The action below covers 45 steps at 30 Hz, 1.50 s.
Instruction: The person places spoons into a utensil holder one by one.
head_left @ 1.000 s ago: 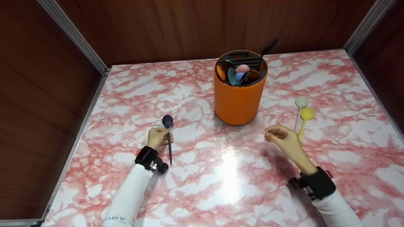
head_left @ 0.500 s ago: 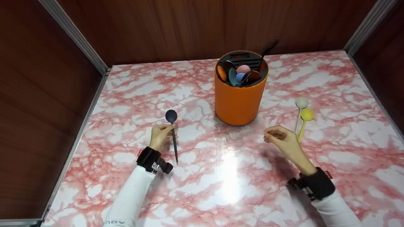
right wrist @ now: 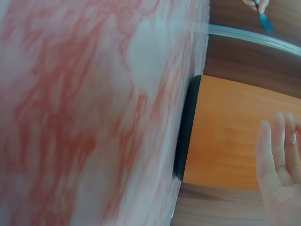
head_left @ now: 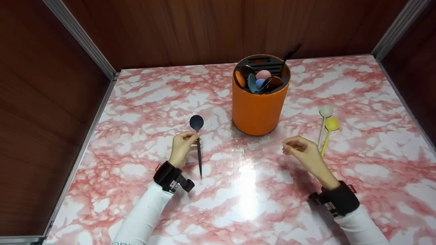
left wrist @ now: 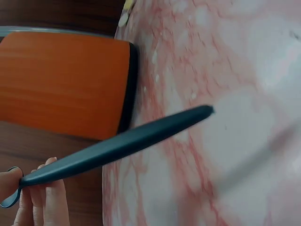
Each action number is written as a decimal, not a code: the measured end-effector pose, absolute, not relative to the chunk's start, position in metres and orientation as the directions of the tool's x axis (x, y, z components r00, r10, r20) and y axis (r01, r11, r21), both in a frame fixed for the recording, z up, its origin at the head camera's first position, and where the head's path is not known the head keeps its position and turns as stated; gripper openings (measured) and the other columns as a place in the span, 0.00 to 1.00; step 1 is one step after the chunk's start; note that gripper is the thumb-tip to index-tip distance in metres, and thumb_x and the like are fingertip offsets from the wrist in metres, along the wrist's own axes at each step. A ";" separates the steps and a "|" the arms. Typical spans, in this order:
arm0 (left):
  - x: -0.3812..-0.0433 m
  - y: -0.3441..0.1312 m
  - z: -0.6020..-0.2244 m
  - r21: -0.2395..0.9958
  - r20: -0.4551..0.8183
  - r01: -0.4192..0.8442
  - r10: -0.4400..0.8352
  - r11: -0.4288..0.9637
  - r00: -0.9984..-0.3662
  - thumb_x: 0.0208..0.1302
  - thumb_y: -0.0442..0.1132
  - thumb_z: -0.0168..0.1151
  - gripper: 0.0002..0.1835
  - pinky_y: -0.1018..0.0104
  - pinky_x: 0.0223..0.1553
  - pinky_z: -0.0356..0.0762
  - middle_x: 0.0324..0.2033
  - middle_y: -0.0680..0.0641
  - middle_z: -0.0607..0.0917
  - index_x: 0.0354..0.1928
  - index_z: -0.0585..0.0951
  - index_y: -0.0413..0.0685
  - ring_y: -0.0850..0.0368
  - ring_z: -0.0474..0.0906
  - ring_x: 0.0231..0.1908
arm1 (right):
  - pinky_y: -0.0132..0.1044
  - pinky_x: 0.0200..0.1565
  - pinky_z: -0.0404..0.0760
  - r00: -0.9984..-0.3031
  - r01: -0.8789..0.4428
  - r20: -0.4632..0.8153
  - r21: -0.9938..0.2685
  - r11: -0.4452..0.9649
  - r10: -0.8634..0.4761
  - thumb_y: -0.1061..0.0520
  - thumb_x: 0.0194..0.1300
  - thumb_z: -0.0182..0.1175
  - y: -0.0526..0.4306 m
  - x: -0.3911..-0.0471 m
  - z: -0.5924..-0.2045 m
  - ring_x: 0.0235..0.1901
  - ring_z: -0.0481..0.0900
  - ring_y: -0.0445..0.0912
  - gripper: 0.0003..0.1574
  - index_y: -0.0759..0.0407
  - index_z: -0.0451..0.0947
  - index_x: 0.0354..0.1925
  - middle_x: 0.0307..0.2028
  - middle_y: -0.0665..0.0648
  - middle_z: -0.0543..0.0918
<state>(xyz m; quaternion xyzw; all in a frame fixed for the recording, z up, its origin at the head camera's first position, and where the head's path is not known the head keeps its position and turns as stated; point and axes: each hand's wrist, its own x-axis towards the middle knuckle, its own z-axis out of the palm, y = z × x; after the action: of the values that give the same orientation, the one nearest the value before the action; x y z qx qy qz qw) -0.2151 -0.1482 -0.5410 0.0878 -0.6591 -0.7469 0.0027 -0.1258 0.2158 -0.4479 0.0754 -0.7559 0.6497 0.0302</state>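
A dark blue spoon (head_left: 196, 123) is pinched near the neck of its handle by my left hand (head_left: 183, 146). Its bowl points away from me, and the long tapering handle (left wrist: 117, 147) hangs toward me above the table, casting a blurred shadow in the left wrist view. My right hand (head_left: 302, 150) hovers over the table with its fingers loosely bent and nothing in them. Just beyond that hand lie a pale grey-green spoon (head_left: 326, 111) and a yellow spoon (head_left: 332, 124), side by side; the hand covers the ends of their handles.
An orange utensil holder (head_left: 258, 114) with a black slotted top stands between and beyond the hands, with several utensils of various colours in it. A dark handle (head_left: 291, 51) sticks up from its right side. Brown wooden panels (head_left: 218, 30) enclose the marbled table (head_left: 150, 95).
My left hand has lifted the dark blue spoon off the table and carried it a little to the right. The right hand has hardly moved.
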 end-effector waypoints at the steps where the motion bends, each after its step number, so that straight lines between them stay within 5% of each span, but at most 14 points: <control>1: -0.216 -0.147 -0.543 0.986 -0.120 -0.105 -0.116 -0.128 -0.986 0.49 0.40 0.66 0.15 0.56 0.28 0.80 0.27 0.40 0.81 0.36 0.78 0.36 0.50 0.80 0.24 | 0.34 0.32 0.80 -0.988 -0.148 0.138 -0.978 0.149 -0.075 0.70 0.55 0.56 0.214 -0.125 -0.445 0.26 0.79 0.43 0.09 0.75 0.75 0.37 0.28 0.67 0.79; 9: -0.217 -0.136 -0.546 0.995 -0.066 -0.058 -0.102 -0.083 -0.993 0.44 0.49 0.69 0.21 0.56 0.28 0.80 0.28 0.39 0.82 0.34 0.79 0.39 0.47 0.80 0.25 | 0.34 0.32 0.80 -0.988 -0.140 0.127 -0.978 0.157 -0.091 0.71 0.55 0.56 0.210 -0.122 -0.438 0.27 0.79 0.44 0.10 0.76 0.74 0.38 0.29 0.69 0.79; 22: -0.216 -0.122 -0.543 0.993 0.018 0.023 -0.042 -0.117 -0.999 0.49 0.47 0.66 0.16 0.62 0.26 0.80 0.27 0.44 0.82 0.34 0.80 0.43 0.54 0.78 0.25 | 0.35 0.32 0.80 -0.986 -0.139 0.123 -0.979 0.150 -0.114 0.70 0.56 0.56 0.203 -0.122 -0.435 0.26 0.79 0.43 0.09 0.76 0.73 0.37 0.28 0.67 0.79; 29: -0.185 -0.096 -0.465 0.992 -0.026 -0.012 -0.111 -0.124 -0.993 0.53 0.38 0.63 0.12 0.62 0.27 0.79 0.27 0.43 0.82 0.34 0.78 0.35 0.55 0.78 0.26 | 0.32 0.32 0.80 -0.983 -0.160 0.143 -0.977 0.143 -0.118 0.71 0.56 0.55 0.198 -0.124 -0.437 0.26 0.79 0.43 0.08 0.77 0.74 0.36 0.28 0.68 0.79; 36: -0.222 -0.099 -0.536 0.975 0.024 0.050 -0.121 -0.218 -0.992 0.50 0.44 0.66 0.16 0.59 0.24 0.79 0.29 0.42 0.82 0.36 0.79 0.39 0.49 0.79 0.28 | 0.36 0.32 0.80 -0.981 -0.165 0.151 -0.979 0.117 -0.118 0.70 0.55 0.57 0.197 -0.133 -0.453 0.26 0.79 0.45 0.09 0.76 0.74 0.37 0.28 0.68 0.79; 45: -0.226 -0.088 -0.543 0.966 0.011 0.041 -0.118 -0.256 -0.993 0.47 0.48 0.67 0.20 0.55 0.29 0.80 0.31 0.40 0.81 0.36 0.79 0.39 0.48 0.79 0.30 | 0.36 0.34 0.81 -0.980 -0.137 0.122 -0.986 0.090 -0.156 0.70 0.56 0.56 0.185 -0.135 -0.451 0.27 0.79 0.43 0.10 0.76 0.74 0.37 0.30 0.68 0.80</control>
<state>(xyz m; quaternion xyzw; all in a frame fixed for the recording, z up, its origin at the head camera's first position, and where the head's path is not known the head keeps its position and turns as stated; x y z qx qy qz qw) -0.2257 -0.0879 -0.5426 0.0317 -0.6080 -0.7917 0.0505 -0.1351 0.1850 -0.4515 0.0993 -0.7382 0.6671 -0.0070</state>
